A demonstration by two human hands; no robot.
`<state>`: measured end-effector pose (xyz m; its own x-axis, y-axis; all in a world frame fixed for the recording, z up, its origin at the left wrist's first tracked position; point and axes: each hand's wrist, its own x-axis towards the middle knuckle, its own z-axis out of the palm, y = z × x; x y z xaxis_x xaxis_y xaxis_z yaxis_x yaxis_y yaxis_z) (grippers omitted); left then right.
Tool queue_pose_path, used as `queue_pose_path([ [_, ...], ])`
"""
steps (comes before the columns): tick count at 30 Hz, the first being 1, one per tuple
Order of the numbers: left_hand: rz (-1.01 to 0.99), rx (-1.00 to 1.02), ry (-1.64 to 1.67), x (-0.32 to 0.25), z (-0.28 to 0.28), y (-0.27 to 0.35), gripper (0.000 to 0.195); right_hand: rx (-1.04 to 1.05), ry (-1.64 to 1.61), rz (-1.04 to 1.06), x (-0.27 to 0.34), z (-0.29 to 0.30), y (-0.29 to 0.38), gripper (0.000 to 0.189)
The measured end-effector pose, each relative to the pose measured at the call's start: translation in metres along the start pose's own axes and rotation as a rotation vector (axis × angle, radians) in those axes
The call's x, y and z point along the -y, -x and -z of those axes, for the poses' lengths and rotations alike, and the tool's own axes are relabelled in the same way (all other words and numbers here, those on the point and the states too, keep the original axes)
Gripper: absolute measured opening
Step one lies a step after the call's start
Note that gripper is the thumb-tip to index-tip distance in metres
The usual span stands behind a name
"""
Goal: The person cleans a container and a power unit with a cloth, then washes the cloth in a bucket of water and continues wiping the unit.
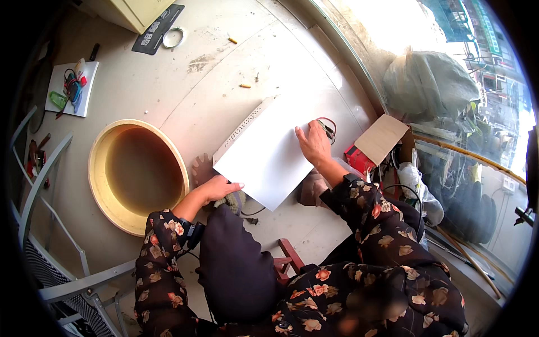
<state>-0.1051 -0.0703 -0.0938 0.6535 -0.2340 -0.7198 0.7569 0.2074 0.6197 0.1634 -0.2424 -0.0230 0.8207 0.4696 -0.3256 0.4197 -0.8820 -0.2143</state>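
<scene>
A white sheet-metal housing [265, 164], with rows of vent holes along its far left side, lies slanted before my knees. My left hand [217, 188] holds its near left edge, thumb on top; the fingers below are partly hidden. My right hand [316, 143] grips the right edge, thumb on the white face and fingers over the rim. Just beyond those fingers a loop of red and dark leads [330, 129] shows. Partly under the left edge is a brown notched object [202, 166] that I cannot identify. A black power plug [252, 220] rests on the floor near the closest corner.
A yellow basin [94, 177] of murky water stands left. Beside my right arm is an opened cardboard box [381, 139]. A metal-framed chair [84, 286] and red wooden stool [290, 257] are near me. Farther off lie a white board [52, 88] with tools and a tape roll [173, 38].
</scene>
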Motion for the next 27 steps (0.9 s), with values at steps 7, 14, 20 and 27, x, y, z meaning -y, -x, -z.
queue_pose_path([
  [7, -0.044, -0.050, 0.103, 0.007, 0.006, -0.001, 0.044, -0.039, 0.052, 0.069, 0.012, 0.010, -0.003, 0.048],
  [14, -0.205, -0.225, 0.240, -0.027, 0.004, 0.019, 0.037, 0.013, 0.065, 0.090, 0.032, 0.054, -0.028, 0.050],
  [20, -0.274, -0.284, 0.277, -0.128, 0.041, 0.013, 0.036, 0.123, -0.022, -0.002, 0.014, 0.114, -0.090, 0.052],
  [27, -0.395, -0.336, 0.055, -0.269, 0.059, -0.044, 0.036, -0.018, -0.188, -0.130, -0.049, 0.161, -0.140, 0.054],
])
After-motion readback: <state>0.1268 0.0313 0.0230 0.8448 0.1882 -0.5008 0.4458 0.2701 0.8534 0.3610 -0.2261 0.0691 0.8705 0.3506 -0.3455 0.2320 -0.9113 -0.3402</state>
